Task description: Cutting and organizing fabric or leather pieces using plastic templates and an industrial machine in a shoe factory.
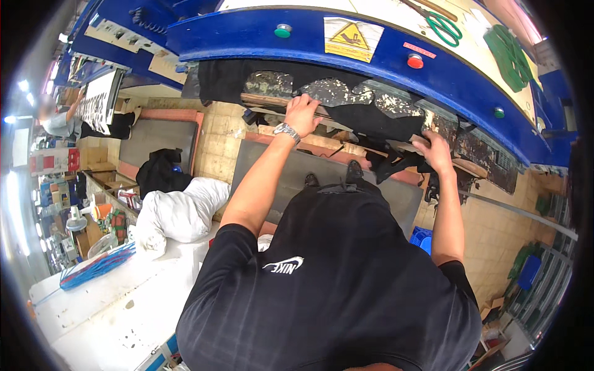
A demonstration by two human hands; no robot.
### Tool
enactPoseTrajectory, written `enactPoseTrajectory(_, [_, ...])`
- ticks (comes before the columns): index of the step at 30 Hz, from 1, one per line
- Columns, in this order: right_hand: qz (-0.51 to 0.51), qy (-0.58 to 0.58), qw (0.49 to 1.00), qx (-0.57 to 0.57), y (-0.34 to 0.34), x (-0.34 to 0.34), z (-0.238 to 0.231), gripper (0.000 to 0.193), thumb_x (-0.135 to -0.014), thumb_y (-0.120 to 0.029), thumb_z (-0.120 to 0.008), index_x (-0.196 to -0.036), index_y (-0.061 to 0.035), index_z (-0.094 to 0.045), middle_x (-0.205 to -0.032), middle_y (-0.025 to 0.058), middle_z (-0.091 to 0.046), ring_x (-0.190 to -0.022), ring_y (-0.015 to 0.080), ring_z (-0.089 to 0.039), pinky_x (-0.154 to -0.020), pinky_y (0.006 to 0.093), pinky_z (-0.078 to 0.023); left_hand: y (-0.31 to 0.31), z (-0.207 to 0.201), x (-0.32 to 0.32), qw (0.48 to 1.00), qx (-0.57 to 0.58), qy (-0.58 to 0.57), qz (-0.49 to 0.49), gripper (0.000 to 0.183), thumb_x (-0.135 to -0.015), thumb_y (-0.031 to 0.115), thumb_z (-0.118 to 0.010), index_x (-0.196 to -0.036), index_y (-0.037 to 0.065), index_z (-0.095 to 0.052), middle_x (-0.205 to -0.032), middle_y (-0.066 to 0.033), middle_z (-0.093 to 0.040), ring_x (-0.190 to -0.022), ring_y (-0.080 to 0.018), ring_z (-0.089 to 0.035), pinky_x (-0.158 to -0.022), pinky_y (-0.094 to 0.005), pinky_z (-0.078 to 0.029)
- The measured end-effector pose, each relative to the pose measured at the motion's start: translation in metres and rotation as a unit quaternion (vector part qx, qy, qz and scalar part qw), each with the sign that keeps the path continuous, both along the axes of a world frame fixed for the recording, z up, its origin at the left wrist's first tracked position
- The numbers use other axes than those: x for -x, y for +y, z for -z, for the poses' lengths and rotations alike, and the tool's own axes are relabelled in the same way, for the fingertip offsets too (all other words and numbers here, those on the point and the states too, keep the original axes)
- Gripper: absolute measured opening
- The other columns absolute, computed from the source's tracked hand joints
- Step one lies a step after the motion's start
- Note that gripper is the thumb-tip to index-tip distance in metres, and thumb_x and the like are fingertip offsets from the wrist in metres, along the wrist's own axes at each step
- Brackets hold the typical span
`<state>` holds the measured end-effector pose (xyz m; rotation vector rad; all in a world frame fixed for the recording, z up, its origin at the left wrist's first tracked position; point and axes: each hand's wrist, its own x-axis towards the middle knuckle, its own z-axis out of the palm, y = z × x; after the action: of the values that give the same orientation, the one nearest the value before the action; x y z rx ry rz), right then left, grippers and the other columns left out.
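Observation:
A piece of black fabric [374, 122] stretches along the front edge of a worn, paint-chipped machine bed [269, 83]. At its left end is my left hand [301, 115], wearing a metal watch [287, 132], with fingers bent over the edge and the thumb by the fabric's corner. My right hand [435, 150] pinches the right end between thumb and fingers. More black fabric [223, 80] lies on the bed to the left. Dark scraps [396, 164] hang below the edge near my right hand. My fingertips are partly hidden.
Above the bed runs a blue machine beam [235, 34] with green and red buttons [415, 60]. Green-handled scissors [443, 28] lie on top. A white sack [179, 216] and white table [93, 303] are at left. Another person [62, 123] stands far left. Grey mats [266, 179] cover the floor.

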<state>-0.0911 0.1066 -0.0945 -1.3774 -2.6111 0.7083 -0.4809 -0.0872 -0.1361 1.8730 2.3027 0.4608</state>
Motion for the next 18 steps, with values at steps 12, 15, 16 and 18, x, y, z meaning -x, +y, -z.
enactPoseTrajectory(12, [0.060,-0.079,0.990,-0.104,-0.029,0.008,0.017,0.038,-0.082,-0.018,-0.078,-0.118,-0.0085,-0.067,-0.122,0.0127,-0.063,-0.117,0.0360,-0.059,-0.095,0.0587,-0.042,0.005,-0.004,-0.004,0.998,0.053,0.021,-0.034,0.057,-0.069,0.031,-0.085,-0.120,0.012,-0.064,-0.121,-0.0137,-0.054,-0.120,-0.0334,-0.050,-0.103,-0.0480,-0.040])
enactPoseTrajectory(15, [0.063,-0.087,0.990,-0.087,-0.029,0.008,0.012,0.039,-0.083,-0.019,-0.077,-0.118,-0.0084,-0.066,-0.119,0.0131,-0.064,-0.117,0.0359,-0.059,-0.095,0.0580,-0.042,0.004,-0.008,-0.005,0.997,0.062,0.034,-0.040,0.057,-0.071,0.031,-0.084,-0.121,0.014,-0.063,-0.119,-0.0119,-0.055,-0.119,-0.0329,-0.051,-0.101,-0.0459,-0.041])
enactPoseTrajectory(16, [0.054,-0.087,0.991,-0.088,-0.030,0.010,0.010,0.037,-0.083,-0.019,-0.077,-0.116,-0.0073,-0.066,-0.118,0.0146,-0.064,-0.117,0.0373,-0.059,-0.093,0.0571,-0.043,0.001,-0.009,-0.003,0.997,0.060,0.025,-0.042,0.057,-0.069,0.030,-0.085,-0.119,0.013,-0.063,-0.118,-0.0120,-0.055,-0.118,-0.0332,-0.051,-0.100,-0.0462,-0.041])
enactPoseTrajectory(18, [0.037,-0.100,0.991,-0.083,-0.031,0.006,0.008,0.037,-0.082,-0.019,-0.078,-0.115,-0.0067,-0.066,-0.118,0.0159,-0.064,-0.115,0.0383,-0.059,-0.092,0.0553,-0.045,-0.004,-0.011,-0.006,0.997,0.065,0.027,-0.042,0.059,-0.068,0.030,-0.085,-0.120,0.014,-0.063,-0.118,-0.0119,-0.055,-0.118,-0.0331,-0.051,-0.100,-0.0463,-0.041])
